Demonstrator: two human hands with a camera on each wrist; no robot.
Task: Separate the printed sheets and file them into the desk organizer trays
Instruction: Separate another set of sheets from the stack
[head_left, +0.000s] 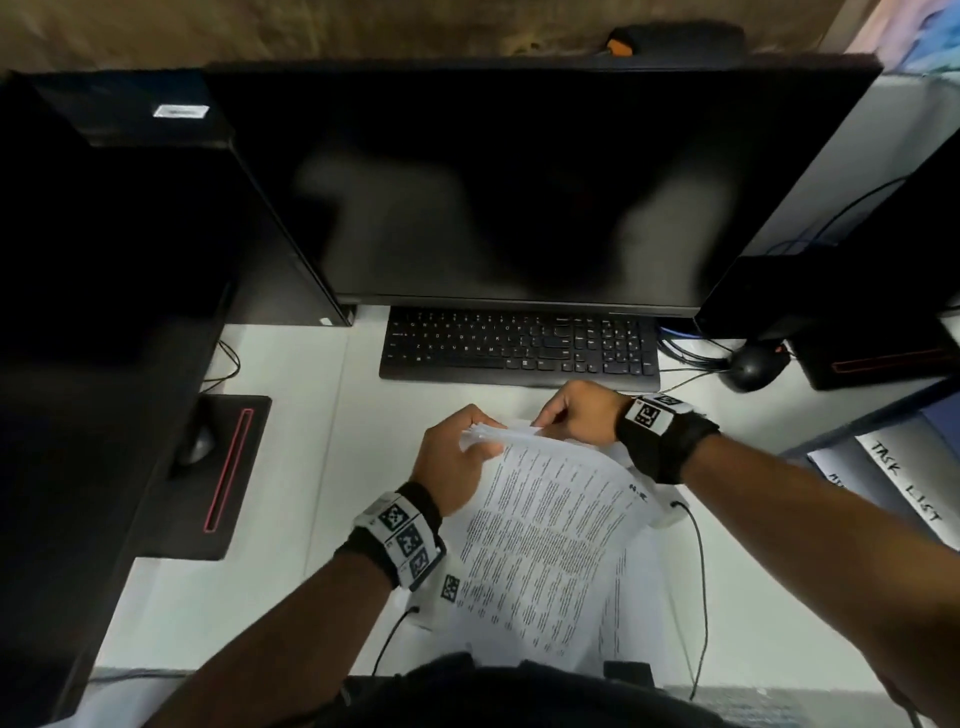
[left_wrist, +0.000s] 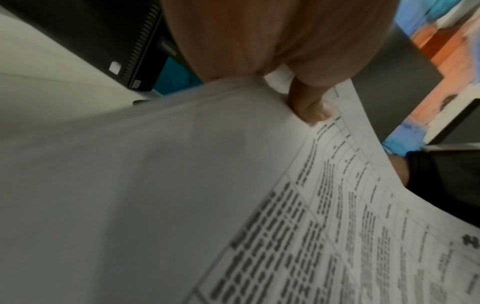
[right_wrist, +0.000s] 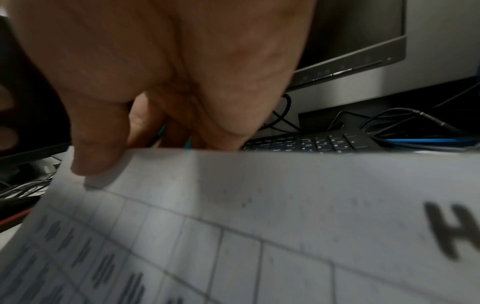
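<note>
— What have you got in your hands?

— A stack of printed sheets (head_left: 545, 545), held above the white desk (head_left: 291, 467) at the lower middle of the head view. My left hand (head_left: 457, 462) grips the stack's far edge, fingers curled over it. In the left wrist view one fingertip (left_wrist: 311, 109) presses onto the printed side near the upper middle of the frame, where the pages bend.

— And the right?

— My right hand (head_left: 576, 415) pinches the top edge of a sheet just right of the left one. The right wrist view shows a finger (right_wrist: 96, 148) lying on the paper's edge at left centre; the rest of the grip is behind the sheet.

— Any trays or organizer with paper in them?

— I can't make one out. At the right edge of the head view some papers (head_left: 904, 488) are cut off by the frame, handwritten "TASK LIST"; what holds them I cannot tell.

— What else is hard to read?

— The print on the sheets is blurred. The monitor (head_left: 519, 182) is dark, with a keyboard (head_left: 519, 345) below it and a mouse (head_left: 753, 369) to the right, among cables. A dark unit fills the left side, its detail lost in shadow.
</note>
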